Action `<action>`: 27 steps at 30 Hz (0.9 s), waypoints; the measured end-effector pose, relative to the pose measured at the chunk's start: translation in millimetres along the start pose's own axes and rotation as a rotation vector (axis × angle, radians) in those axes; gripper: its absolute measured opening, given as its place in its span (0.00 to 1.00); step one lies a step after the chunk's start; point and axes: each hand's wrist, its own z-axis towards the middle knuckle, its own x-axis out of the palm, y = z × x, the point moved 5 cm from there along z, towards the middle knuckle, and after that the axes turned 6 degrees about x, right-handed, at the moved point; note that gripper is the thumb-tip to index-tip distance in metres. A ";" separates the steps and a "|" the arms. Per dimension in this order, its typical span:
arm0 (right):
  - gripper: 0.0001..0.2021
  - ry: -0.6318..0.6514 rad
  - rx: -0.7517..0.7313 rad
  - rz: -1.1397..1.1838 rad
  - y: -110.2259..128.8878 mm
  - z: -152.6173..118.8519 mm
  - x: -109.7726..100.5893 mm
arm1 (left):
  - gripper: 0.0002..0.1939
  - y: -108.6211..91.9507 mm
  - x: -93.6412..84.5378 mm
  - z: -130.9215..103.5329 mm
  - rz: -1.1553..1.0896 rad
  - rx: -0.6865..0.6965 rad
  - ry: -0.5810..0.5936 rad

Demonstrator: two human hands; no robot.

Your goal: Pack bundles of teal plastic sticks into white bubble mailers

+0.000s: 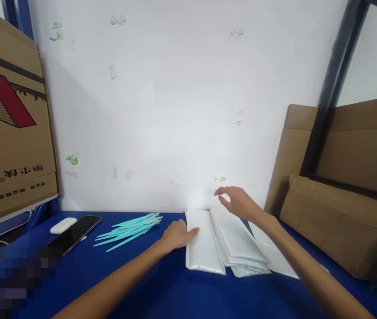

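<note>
The white, flat, rectangular padded mailer (204,248) lies lengthwise on the dark blue tabletop (171,292), its far end close to the white wall (175,110). The left hand (176,235) rests at its left edge, thumb out over the surface (whether it grips or merely presses, I cannot tell). The right hand (236,200) is raised, thumb and fingers parted and holding nothing, above the far end of the overlapping stack of white padded mailers (241,243) just to the right. Farther right, partly behind the right forearm, lie flat white sheets (274,254), then a brown cardboard box (334,221). Left of the left hand are a loose bunch of slim turquoise strips (130,230), a black smartphone (78,232) and a rounded white case (63,225).
</note>
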 end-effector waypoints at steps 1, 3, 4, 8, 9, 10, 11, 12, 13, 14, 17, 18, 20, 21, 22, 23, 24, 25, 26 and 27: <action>0.13 -0.037 0.036 -0.005 -14.4 -6.9 -3.5 | 0.30 -2.9 -1.5 -4.7 0.021 0.002 -0.008; 0.15 -0.097 0.122 -0.014 -47.1 -20.4 -7.0 | 0.36 -10.4 -5.8 -18.4 0.056 0.038 -0.044; 0.16 -0.119 0.169 -0.020 -64.2 -27.0 -6.8 | 0.37 -15.6 -8.3 -26.7 0.076 0.088 -0.068; 0.17 -0.131 0.361 -0.068 -124.4 -51.4 6.5 | 0.38 -42.5 1.2 -59.6 0.194 0.520 0.102; 0.15 -0.111 0.401 -0.082 -135.1 -56.1 11.8 | 0.37 -45.7 5.8 -64.5 0.225 0.579 0.147; 0.14 -0.086 0.435 -0.094 -143.6 -60.0 17.3 | 0.37 -47.6 10.3 -67.0 0.253 0.611 0.175; 0.13 -0.057 0.460 -0.101 -149.7 -62.8 22.3 | 0.37 -48.4 14.2 -67.0 0.278 0.612 0.175; 0.13 -0.028 0.477 -0.103 -153.5 -64.5 26.7 | 0.37 -48.9 17.8 -65.5 0.301 0.601 0.160; 0.14 -0.002 0.487 -0.099 -155.3 -65.4 30.2 | 0.36 -49.5 21.6 -63.2 0.327 0.588 0.138; 0.15 0.022 0.492 -0.089 -155.0 -65.4 32.7 | 0.36 -50.2 25.4 -60.7 0.353 0.573 0.112; 0.16 0.075 0.483 -0.032 -144.5 -62.8 36.1 | 0.37 -51.2 36.0 -55.2 0.399 0.524 0.052; 0.17 0.092 0.475 -0.006 -138.3 -61.7 36.7 | 0.39 -51.1 39.3 -54.6 0.401 0.517 0.052; 0.23 0.130 0.451 0.046 -123.4 -60.4 38.4 | 0.46 -50.5 44.2 -54.7 0.399 0.519 0.082; 0.27 0.148 0.439 0.066 -115.5 -60.2 39.7 | 0.48 -50.0 45.0 -55.0 0.402 0.523 0.101; 0.29 0.166 0.427 0.082 -107.8 -60.3 41.5 | 0.48 -49.6 44.3 -55.2 0.410 0.529 0.113; 0.31 0.184 0.419 0.093 -100.9 -60.6 43.9 | 0.45 -49.3 42.0 -55.4 0.421 0.532 0.113; 0.31 0.200 0.415 0.101 -95.1 -61.1 46.6 | 0.41 -49.2 38.4 -55.5 0.434 0.533 0.106; 0.32 0.217 0.415 0.106 -90.6 -61.6 49.7 | 0.38 -49.1 34.5 -55.6 0.445 0.530 0.102; 0.34 0.234 0.419 0.111 -87.4 -62.1 52.8 | 0.36 -48.9 30.8 -56.0 0.452 0.523 0.107; 0.35 0.250 0.426 0.119 -85.5 -62.5 55.8 | 0.36 -49.1 27.7 -56.8 0.456 0.516 0.120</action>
